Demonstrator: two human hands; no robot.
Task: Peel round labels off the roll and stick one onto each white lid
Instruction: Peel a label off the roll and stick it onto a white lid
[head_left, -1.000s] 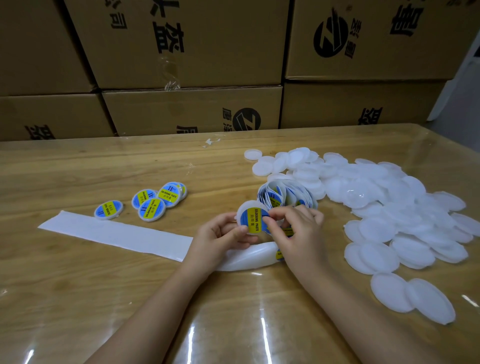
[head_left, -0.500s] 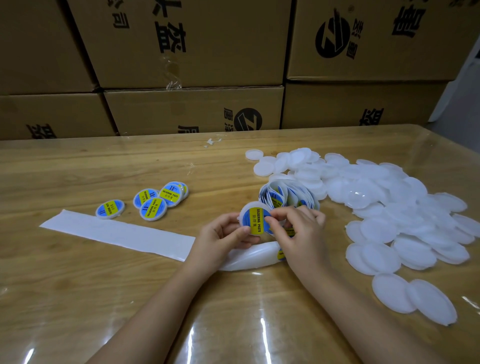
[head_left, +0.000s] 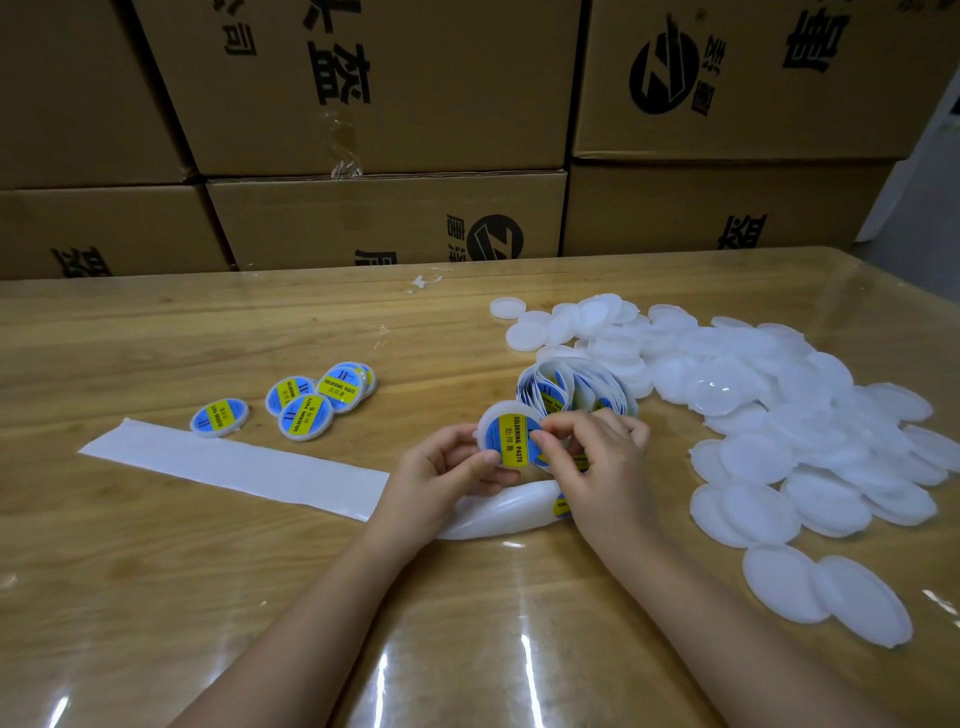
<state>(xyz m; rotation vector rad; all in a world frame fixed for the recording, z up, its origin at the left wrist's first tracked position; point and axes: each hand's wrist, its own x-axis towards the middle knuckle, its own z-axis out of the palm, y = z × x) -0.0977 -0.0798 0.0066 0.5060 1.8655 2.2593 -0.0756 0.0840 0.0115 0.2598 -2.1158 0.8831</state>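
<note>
Boxes (head_left: 384, 88) back the table (head_left: 208, 571); my left hand (head_left: 441, 470) grips a lid (head_left: 492, 418), my right hand (head_left: 608, 467) pinches its label (head_left: 511, 441).

Bright, even light falls from overhead, with a warm cast. White streaks of glare lie on the glossy table (head_left: 156, 571) along the near edge. Shadows are soft and faint. The lids (head_left: 779, 415) are nearly washed out. The wide lens bows the boxes (head_left: 384, 88) and stretches the lower-right lids into ovals. The centre is sharp.
</note>
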